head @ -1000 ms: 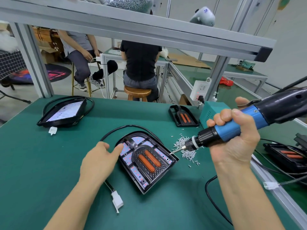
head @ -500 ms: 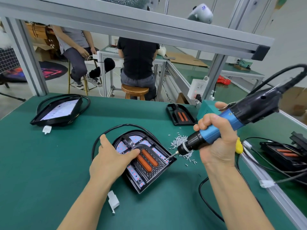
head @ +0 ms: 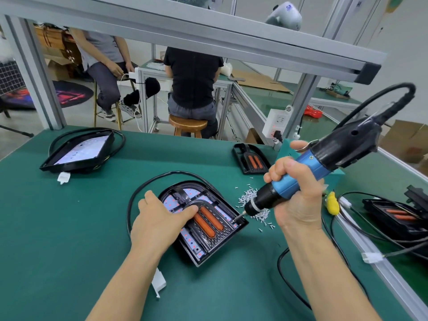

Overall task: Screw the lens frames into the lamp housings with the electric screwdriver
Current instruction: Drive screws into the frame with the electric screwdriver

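A black lamp housing [head: 209,250] lies in the middle of the green table, with a black lens frame [head: 212,220] with two orange strips set inside it. My left hand [head: 159,222] presses flat on the housing's left side, fingers reaching onto the frame. My right hand [head: 298,198] grips the blue and black electric screwdriver [head: 308,176], tilted down to the left. Its bit tip touches the housing's right corner. A pile of small silver screws [head: 251,200] lies just right of the housing.
Another housing [head: 80,152] with a cable lies at the far left. A spare lens frame [head: 251,159] lies at the back, a further lamp [head: 393,216] at the right. Black cables [head: 291,281] loop near my right arm. Two people sit beyond the table.
My left hand slid from beside the housing onto it. My right hand brought the screwdriver down and left, so the bit moved from the screw pile to the housing's right corner.
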Demonstrator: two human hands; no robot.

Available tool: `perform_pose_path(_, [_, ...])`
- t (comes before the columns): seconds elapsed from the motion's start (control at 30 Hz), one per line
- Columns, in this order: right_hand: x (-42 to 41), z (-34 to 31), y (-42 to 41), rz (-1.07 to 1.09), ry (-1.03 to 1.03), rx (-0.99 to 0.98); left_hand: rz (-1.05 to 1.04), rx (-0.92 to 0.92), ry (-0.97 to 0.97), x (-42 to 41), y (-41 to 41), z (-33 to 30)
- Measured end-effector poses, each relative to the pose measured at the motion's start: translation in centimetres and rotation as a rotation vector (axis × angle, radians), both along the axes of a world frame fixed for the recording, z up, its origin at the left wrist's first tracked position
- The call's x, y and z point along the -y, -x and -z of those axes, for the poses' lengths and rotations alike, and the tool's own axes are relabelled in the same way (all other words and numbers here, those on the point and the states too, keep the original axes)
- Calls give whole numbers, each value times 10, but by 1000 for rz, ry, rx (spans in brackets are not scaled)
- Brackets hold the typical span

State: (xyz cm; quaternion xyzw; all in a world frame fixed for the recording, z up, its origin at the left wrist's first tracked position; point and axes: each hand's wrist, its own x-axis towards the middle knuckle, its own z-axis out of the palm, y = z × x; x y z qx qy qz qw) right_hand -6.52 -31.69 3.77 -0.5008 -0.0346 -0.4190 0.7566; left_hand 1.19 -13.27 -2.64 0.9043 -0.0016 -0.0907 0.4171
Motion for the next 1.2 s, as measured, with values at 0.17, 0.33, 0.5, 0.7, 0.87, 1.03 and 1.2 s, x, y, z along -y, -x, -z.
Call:
perform_pose_path(0.17, [0, 5, -1, -40, 83, -34, -14, -264, 530, 7, -5, 3])
perform_pose_path(0.33, [9, 4, -4, -71, 3, -71, -24, -430, 818, 11, -7, 7])
perform_pose_path(0.5, [14, 6, -6, -104, -59, -76, 9, -394, 873, 7, -4, 14])
perform_pose_path(0.7, [13, 7, -8, -100, -42, -79, 1, -378, 906, 9, -4, 17])
perform_pose_path(0.87, [11, 7, -8, -188, 35, -49, -21, -391, 932, 11, -7, 19])
perform_pose_path(1.03, [7, 5, -11, -337, 136, -46, -67, -395, 924, 12, -9, 17])
perform_pose_path(1.2, [5, 7, -12, -397, 92, -49, -103, -391, 903, 13, -13, 14])
